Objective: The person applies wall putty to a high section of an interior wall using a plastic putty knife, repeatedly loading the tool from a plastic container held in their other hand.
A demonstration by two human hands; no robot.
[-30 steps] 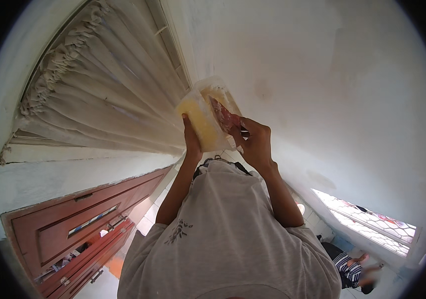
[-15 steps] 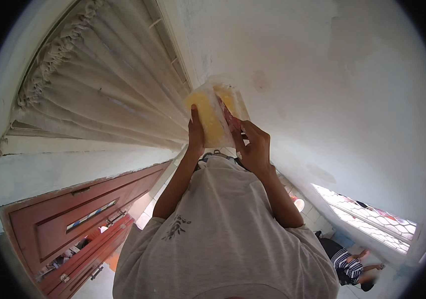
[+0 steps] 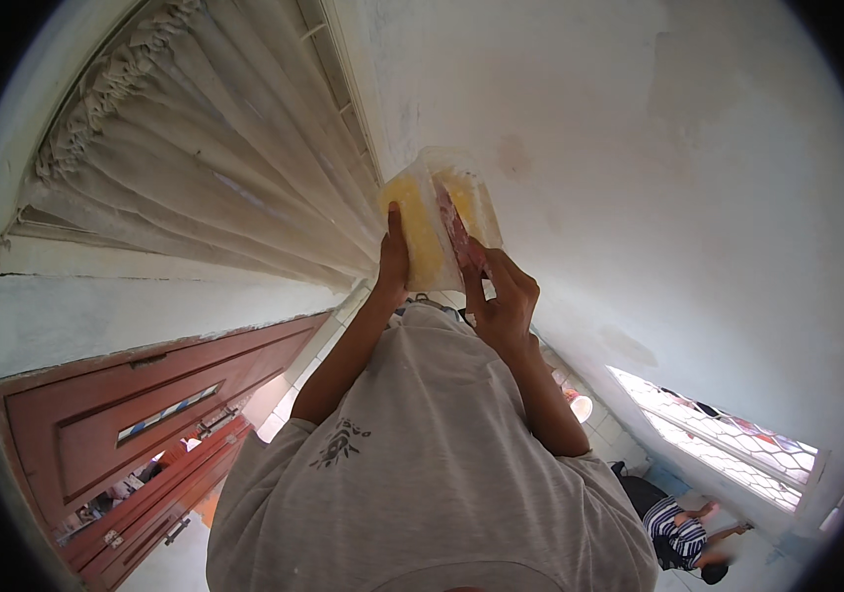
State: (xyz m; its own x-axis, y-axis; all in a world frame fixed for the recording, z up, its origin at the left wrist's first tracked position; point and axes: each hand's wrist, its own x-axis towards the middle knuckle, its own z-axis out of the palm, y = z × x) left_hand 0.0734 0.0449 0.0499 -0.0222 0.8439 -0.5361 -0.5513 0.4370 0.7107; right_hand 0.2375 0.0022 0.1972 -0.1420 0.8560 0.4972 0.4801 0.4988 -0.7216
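Note:
Both my hands hold a clear plastic packet with yellow contents and a red-pink patch, raised in front of my grey shirt. My left hand lies flat along the packet's left side with the fingers straight. My right hand grips its right edge, fingertips pressed on the red-pink part. The packet is seen against a white wall.
A pleated white curtain hangs at the upper left. A red-brown wooden door is at the lower left. At the lower right there is a window with a grille and another person in a striped top.
The view has shifted a little and the packet with both hands sits slightly higher in the picture. My right fingers have moved further onto the packet's red-pink part.

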